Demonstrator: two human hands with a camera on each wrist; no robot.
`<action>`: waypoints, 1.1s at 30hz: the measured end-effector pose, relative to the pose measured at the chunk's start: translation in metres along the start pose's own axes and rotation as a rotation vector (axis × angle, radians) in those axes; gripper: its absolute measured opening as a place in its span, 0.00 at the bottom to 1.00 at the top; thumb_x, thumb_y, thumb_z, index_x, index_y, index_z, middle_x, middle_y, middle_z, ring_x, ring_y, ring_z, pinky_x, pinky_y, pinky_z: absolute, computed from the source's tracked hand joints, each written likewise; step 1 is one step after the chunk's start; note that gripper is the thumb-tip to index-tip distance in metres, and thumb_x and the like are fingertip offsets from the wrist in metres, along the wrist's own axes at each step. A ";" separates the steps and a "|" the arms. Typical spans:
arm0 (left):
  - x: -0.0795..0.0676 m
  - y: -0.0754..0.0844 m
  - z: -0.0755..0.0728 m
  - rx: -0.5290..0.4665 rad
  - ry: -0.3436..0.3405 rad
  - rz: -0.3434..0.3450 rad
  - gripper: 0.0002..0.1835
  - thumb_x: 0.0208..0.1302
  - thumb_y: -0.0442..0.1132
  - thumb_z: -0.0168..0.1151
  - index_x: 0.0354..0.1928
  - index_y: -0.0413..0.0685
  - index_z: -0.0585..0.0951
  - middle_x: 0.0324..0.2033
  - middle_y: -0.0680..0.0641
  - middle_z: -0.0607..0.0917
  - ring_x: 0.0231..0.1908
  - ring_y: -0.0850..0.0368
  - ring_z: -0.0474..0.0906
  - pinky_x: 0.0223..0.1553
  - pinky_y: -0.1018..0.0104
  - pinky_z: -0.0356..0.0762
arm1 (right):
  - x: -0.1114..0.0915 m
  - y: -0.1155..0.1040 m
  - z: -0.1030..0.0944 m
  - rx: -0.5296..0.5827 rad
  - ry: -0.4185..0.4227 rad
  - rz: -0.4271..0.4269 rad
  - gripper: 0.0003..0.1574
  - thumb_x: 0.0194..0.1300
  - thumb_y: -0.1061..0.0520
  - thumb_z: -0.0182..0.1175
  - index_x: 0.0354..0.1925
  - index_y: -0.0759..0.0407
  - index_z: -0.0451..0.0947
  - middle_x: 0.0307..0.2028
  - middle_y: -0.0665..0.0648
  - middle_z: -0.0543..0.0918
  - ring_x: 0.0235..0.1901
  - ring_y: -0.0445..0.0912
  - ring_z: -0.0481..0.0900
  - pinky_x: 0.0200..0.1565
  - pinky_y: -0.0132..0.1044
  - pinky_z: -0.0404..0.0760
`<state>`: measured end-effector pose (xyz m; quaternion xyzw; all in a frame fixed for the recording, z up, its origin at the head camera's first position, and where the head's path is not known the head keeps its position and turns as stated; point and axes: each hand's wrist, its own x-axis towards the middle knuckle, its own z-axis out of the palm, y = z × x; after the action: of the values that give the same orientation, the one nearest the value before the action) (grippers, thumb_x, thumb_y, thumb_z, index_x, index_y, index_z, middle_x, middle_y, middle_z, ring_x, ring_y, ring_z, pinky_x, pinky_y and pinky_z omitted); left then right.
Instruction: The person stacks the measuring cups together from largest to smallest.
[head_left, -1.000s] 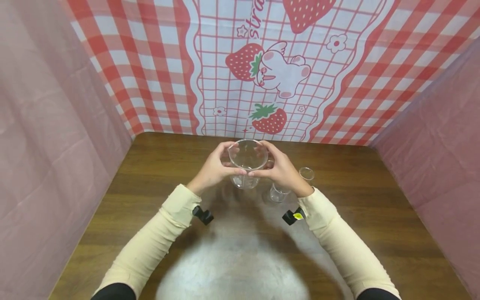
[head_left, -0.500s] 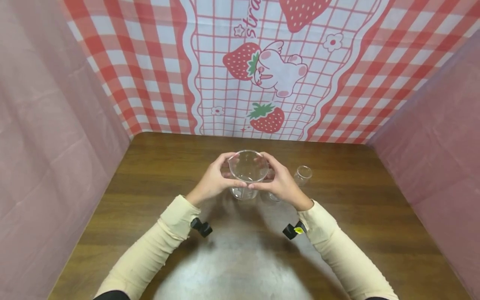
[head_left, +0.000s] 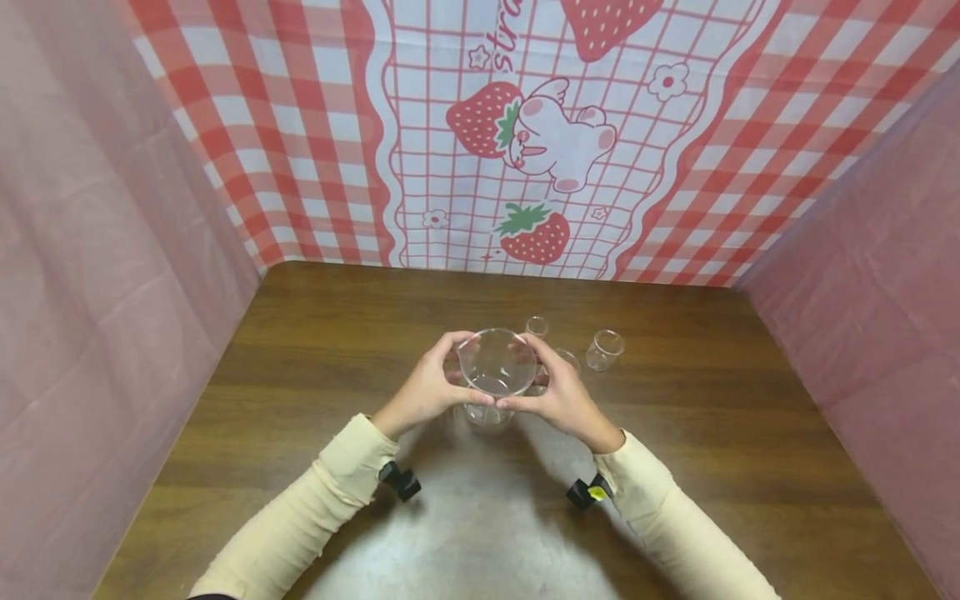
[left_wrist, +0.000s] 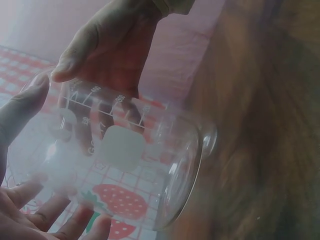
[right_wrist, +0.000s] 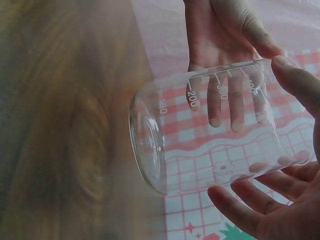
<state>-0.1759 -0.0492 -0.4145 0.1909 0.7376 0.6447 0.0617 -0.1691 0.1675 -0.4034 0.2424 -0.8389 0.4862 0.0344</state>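
Observation:
Both hands grip a large clear glass beaker from its two sides, thumbs nearly meeting on the near side. The left hand is round its left, the right hand round its right. White volume marks and a white label patch show on the beaker in the left wrist view. Through its wall in the right wrist view, the fingers of the left hand are visible. I cannot tell whether its base touches the table.
Behind the right hand stand smaller glass vessels: a small one, another partly hidden by the hand, and a short beaker farther right. A checked strawberry cloth backs the wooden table; pink curtains hang at both sides.
Both hands have drawn the large beaker toward the person, down in the head view. The smaller vessels behind the right hand have come more into view.

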 end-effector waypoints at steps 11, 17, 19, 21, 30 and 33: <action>-0.012 -0.007 0.010 0.032 0.002 0.006 0.47 0.41 0.32 0.80 0.65 0.40 0.66 0.63 0.37 0.73 0.60 0.42 0.74 0.61 0.52 0.77 | -0.017 0.003 0.002 -0.015 0.017 0.003 0.56 0.40 0.63 0.80 0.66 0.67 0.64 0.57 0.67 0.78 0.52 0.59 0.80 0.47 0.43 0.87; -0.018 -0.011 0.015 0.049 0.007 -0.002 0.46 0.41 0.33 0.80 0.64 0.40 0.66 0.62 0.37 0.74 0.58 0.41 0.75 0.59 0.51 0.79 | -0.025 0.006 0.005 -0.021 0.012 0.023 0.56 0.40 0.61 0.80 0.66 0.66 0.64 0.57 0.67 0.78 0.52 0.59 0.80 0.47 0.48 0.86; -0.020 -0.013 0.016 0.052 0.004 -0.008 0.46 0.41 0.33 0.80 0.64 0.40 0.66 0.62 0.37 0.74 0.59 0.41 0.75 0.59 0.51 0.79 | -0.027 0.008 0.007 -0.021 0.013 0.024 0.56 0.40 0.61 0.80 0.66 0.66 0.65 0.57 0.67 0.78 0.52 0.59 0.80 0.47 0.50 0.86; -0.022 -0.015 0.017 0.050 0.002 -0.009 0.47 0.41 0.33 0.80 0.64 0.40 0.66 0.62 0.36 0.74 0.59 0.41 0.75 0.59 0.52 0.79 | -0.030 0.010 0.009 -0.019 0.014 0.025 0.55 0.40 0.61 0.80 0.65 0.65 0.65 0.56 0.67 0.79 0.51 0.59 0.80 0.47 0.50 0.86; -0.026 -0.020 0.018 0.037 -0.001 -0.007 0.47 0.39 0.33 0.80 0.64 0.39 0.66 0.61 0.36 0.75 0.59 0.40 0.74 0.58 0.47 0.78 | -0.033 0.014 0.015 -0.006 0.017 0.009 0.54 0.39 0.61 0.80 0.64 0.65 0.67 0.55 0.67 0.80 0.54 0.59 0.79 0.48 0.44 0.86; -0.026 -0.022 0.017 0.053 -0.005 -0.005 0.47 0.40 0.33 0.80 0.64 0.39 0.66 0.61 0.36 0.74 0.59 0.40 0.75 0.58 0.48 0.79 | -0.033 0.014 0.016 -0.007 0.019 0.013 0.54 0.39 0.61 0.80 0.64 0.65 0.67 0.55 0.66 0.80 0.54 0.59 0.79 0.48 0.43 0.86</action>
<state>-0.1503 -0.0450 -0.4423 0.1924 0.7546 0.6244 0.0601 -0.1430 0.1718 -0.4327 0.2320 -0.8417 0.4860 0.0399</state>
